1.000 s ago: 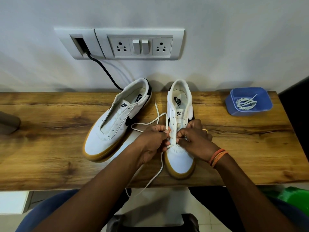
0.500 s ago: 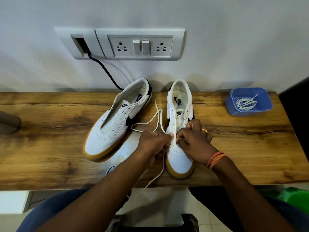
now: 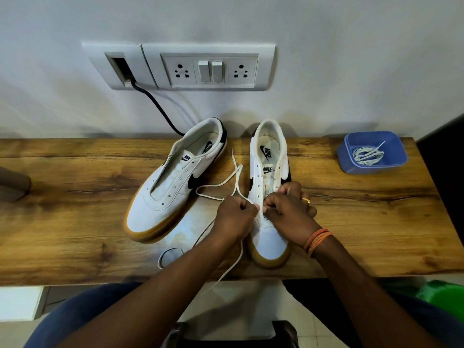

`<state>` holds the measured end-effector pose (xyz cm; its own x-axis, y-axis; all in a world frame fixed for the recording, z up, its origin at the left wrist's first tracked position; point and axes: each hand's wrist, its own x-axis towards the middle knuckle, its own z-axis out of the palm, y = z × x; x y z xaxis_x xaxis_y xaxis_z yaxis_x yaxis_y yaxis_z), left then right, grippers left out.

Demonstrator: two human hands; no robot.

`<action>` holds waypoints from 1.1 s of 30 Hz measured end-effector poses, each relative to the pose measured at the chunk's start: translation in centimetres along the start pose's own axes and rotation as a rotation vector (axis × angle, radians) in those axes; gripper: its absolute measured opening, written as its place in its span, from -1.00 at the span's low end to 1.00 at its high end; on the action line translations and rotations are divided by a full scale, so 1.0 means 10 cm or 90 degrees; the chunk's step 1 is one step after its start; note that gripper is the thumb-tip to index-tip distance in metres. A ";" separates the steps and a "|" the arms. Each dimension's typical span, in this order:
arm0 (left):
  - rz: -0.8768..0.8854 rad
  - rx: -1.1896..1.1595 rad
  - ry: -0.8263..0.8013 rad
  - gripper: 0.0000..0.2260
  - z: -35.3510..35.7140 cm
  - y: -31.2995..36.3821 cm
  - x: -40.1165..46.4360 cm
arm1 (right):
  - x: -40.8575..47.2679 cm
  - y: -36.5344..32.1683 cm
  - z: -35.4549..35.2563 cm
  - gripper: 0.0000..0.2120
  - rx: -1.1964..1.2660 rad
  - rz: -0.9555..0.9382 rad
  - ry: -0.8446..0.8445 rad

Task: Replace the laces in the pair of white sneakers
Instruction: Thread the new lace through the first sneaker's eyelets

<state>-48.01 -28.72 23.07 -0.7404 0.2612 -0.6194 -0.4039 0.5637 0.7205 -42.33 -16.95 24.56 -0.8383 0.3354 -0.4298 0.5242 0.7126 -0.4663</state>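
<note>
1. Sneakers: both sit on the wooden worktop [image 3: 75, 222], side by side, near the wall.
2. Left sneaker [image 3: 173, 187] has no lace at all; its holes are bare.
3. Right sneaker [image 3: 270, 197] is just being started, down at the low holes near the toe.
4. Left hand [image 3: 234, 217] is closed, pinching the white lace [image 3: 236, 172] beside the shoe.
5. Right hand [image 3: 288, 209] is closed on the shoe's front; I cannot tell if it pinches lace too.
6. Most of the lace lies loose and hangs off the edge.
7. Blue tub [image 3: 371, 153], well apart, holds more laces.
8. Almost all the threading looks left to do.
</note>
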 end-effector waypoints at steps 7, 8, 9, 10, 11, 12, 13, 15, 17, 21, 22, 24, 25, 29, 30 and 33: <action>0.211 0.123 -0.015 -0.86 -0.02 -0.06 0.03 | 0.00 0.00 0.02 -0.96 0.036 0.009 0.007; 0.252 0.159 -0.018 -0.86 -0.05 -0.06 0.05 | 0.00 0.01 0.01 -0.96 0.046 0.009 0.000; 0.284 0.188 -0.024 -0.86 -0.07 -0.07 0.08 | 0.01 0.02 0.00 -0.95 0.057 0.009 -0.008; 0.301 0.195 -0.032 -0.86 -0.09 -0.07 0.10 | 0.01 0.03 0.00 -0.95 0.067 0.007 -0.017; 0.292 0.180 -0.045 -0.86 -0.10 -0.07 0.09 | 0.01 0.05 -0.01 -0.94 0.075 0.004 -0.023; 0.266 0.140 -0.062 -0.88 -0.10 -0.07 0.08 | 0.02 0.06 0.00 -0.94 0.076 0.000 -0.028; 0.222 0.080 -0.081 -0.88 -0.10 -0.07 0.07 | 0.03 0.07 0.01 -0.95 0.066 -0.003 -0.031; 0.118 -0.049 -0.118 -0.85 -0.10 -0.06 0.03 | 0.04 0.10 0.02 -0.94 0.044 -0.009 -0.036; 0.048 -0.109 -0.136 -0.88 -0.09 -0.05 0.05 | 0.07 0.13 0.01 -0.88 0.061 -0.019 -0.044; 0.014 -0.098 -0.114 -0.90 -0.09 -0.05 0.06 | 0.09 0.17 -0.10 -0.79 0.132 -0.056 -0.032; 0.020 -0.089 -0.107 -0.90 -0.08 -0.05 0.05 | 0.09 0.18 -0.14 -0.77 0.142 -0.077 -0.031; 0.040 -0.050 -0.099 -0.90 -0.07 -0.02 0.03 | 0.11 0.21 -0.24 -0.73 0.163 -0.127 -0.029; 0.045 -0.034 -0.097 -0.90 -0.07 -0.02 0.02 | 0.11 0.21 -0.29 -0.69 0.181 -0.132 -0.033; 0.012 -0.021 -0.103 -0.88 -0.10 0.04 0.03 | 0.09 0.19 -0.34 -0.63 0.206 -0.116 -0.011; 0.005 -0.015 -0.101 -0.88 -0.10 0.05 0.02 | 0.08 0.19 -0.34 -0.64 0.214 -0.114 -0.009; -0.016 0.000 -0.079 -0.84 -0.11 0.07 0.02 | 0.09 0.20 -0.33 -0.70 0.226 -0.108 -0.004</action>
<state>-49.04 -29.11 23.74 -0.6573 0.3425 -0.6713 -0.4215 0.5714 0.7042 -42.53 -13.20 25.84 -0.9170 0.2271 -0.3280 0.3987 0.4991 -0.7694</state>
